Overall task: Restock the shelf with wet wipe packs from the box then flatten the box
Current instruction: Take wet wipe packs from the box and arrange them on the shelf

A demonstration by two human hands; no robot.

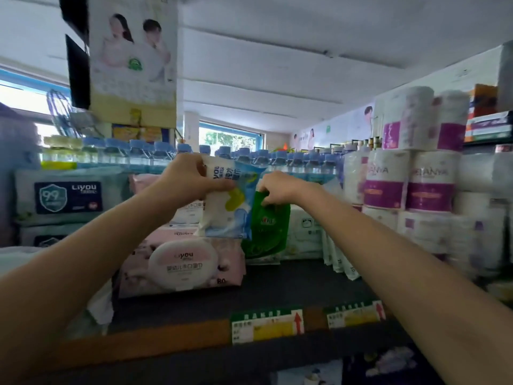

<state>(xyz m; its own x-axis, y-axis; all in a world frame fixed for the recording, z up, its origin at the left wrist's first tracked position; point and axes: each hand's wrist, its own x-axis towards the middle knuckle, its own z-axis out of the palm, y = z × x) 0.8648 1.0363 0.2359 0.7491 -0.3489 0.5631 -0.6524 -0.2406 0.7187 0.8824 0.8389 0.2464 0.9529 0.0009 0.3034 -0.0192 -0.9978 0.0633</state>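
Fingers of the left hand [191, 177] grip a blue-and-white wipe pack [230, 201] held upright above the shelf [277, 282]. The right hand [277, 188] pinches a green pack [268, 229] beside it. Restocking seems underway; the box is out of view, flattening apparently still to come.

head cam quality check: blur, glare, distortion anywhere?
Head view: windows blown out; the toilet paper rolls at right smear with motion blur; wide-angle bending curves the shelf edge. Left hand with the blue-white wipe pack and right hand on the green pack stay fairly sharp.
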